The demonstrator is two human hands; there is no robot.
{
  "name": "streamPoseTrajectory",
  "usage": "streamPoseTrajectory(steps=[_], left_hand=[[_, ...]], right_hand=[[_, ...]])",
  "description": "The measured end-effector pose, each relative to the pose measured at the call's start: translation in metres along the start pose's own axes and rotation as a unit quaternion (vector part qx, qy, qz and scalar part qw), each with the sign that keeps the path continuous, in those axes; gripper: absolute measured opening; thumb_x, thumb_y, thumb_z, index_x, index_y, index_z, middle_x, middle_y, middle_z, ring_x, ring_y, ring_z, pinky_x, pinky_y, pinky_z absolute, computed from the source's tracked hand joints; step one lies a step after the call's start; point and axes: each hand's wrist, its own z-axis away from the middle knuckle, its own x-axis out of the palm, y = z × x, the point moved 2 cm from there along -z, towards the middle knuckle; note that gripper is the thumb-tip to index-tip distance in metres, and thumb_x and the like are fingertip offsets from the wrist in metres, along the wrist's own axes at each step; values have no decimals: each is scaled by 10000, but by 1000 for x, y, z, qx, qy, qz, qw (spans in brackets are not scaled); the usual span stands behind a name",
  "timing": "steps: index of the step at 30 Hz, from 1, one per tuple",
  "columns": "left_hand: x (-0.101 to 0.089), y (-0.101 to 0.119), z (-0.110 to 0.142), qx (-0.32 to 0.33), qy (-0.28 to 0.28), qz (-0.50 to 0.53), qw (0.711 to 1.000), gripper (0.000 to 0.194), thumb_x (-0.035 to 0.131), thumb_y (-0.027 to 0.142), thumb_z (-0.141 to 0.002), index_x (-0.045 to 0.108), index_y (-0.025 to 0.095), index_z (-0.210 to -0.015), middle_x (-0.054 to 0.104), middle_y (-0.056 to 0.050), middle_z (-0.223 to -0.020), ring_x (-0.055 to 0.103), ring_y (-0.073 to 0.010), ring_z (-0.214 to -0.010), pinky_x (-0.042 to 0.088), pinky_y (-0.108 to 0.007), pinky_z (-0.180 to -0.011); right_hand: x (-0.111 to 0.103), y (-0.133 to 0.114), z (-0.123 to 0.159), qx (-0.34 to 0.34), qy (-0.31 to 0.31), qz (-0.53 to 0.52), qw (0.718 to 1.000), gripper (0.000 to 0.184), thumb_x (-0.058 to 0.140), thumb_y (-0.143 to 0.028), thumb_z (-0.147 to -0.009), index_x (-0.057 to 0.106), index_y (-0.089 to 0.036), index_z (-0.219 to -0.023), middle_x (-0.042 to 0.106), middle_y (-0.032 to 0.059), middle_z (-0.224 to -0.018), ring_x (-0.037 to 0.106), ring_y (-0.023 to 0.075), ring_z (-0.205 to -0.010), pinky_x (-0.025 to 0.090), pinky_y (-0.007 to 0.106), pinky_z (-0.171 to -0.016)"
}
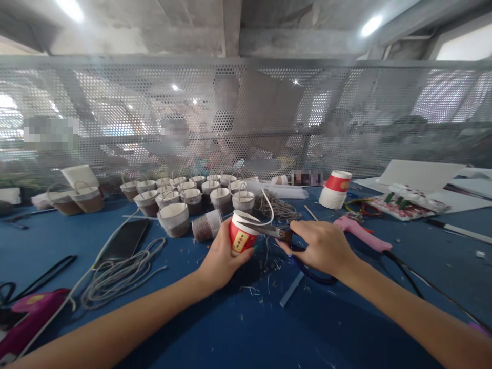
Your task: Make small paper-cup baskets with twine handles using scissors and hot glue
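My left hand [222, 253] is wrapped round a red and white paper cup [241, 237], held tilted just above the blue table [246, 328]. My right hand [320, 245] grips a pair of scissors [277, 233] by dark blue handles. The blades reach across the cup's rim, where a thin curled white strip [268, 207] stands up. Both forearms come in from the bottom edge.
Several cut-down cups with cord handles [180, 197] stand behind, beside a tangle of twine [277, 206]. A stack of red paper cups [336, 189] and a pink glue gun [361, 233] lie right. A phone [126, 240], coiled cord [119, 271] and another glue gun [28, 318] lie left. A perforated metal screen [246, 118] backs the table.
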Motion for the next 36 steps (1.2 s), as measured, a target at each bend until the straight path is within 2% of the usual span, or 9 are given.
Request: streamPoseTrajectory(steps=[7,11,16,20,28,36], left_hand=[[1,-1,2,19,26,-14,999,654,609,338,-742,254,195,-1272,533,-91,-1079,554,-220,-956,473,-413,-826],[3,-3,4,39,39,-42,998,657,608,300,-747,236,194,-1277,498,-110,-1136,538,-231,-1014,456,-427,-871],[5,-3,4,68,27,-51,996,670,600,291,-755,212,200,-1295,470,-121,-1179,523,-241,-1062,449,-435,-901],[5,-2,4,79,20,-53,995,679,607,296,-750,214,206,-1297,452,-123,-1211,506,-253,-1099,438,-450,-924],[5,-2,3,45,16,-57,997,655,603,287,-750,232,189,-1281,459,-130,-1195,518,-262,-1081,441,-463,-918],[5,-2,4,72,26,-57,995,661,601,274,-751,221,193,-1286,468,-123,-1180,524,-250,-1069,451,-456,-906]], right_hand=[[-3,-1,-1,8,5,13,1000,312,498,-464,-795,550,-182,-671,560,-11,-533,545,130,-516,295,251,-497],[-2,-5,0,40,-32,3,999,313,507,-486,-781,561,-186,-709,584,-2,-576,561,150,-558,298,256,-512],[0,-10,0,59,-64,-7,996,354,472,-521,-795,578,-184,-769,600,19,-637,571,167,-611,313,260,-533],[1,-11,1,52,-62,3,997,373,457,-530,-797,593,-182,-800,595,30,-644,573,178,-618,321,266,-541],[1,-10,1,52,-70,-14,996,335,460,-497,-803,561,-184,-740,591,18,-614,574,163,-594,309,258,-521],[1,-10,1,37,-46,-18,998,308,463,-463,-803,537,-187,-689,588,4,-579,561,140,-542,298,255,-502]])
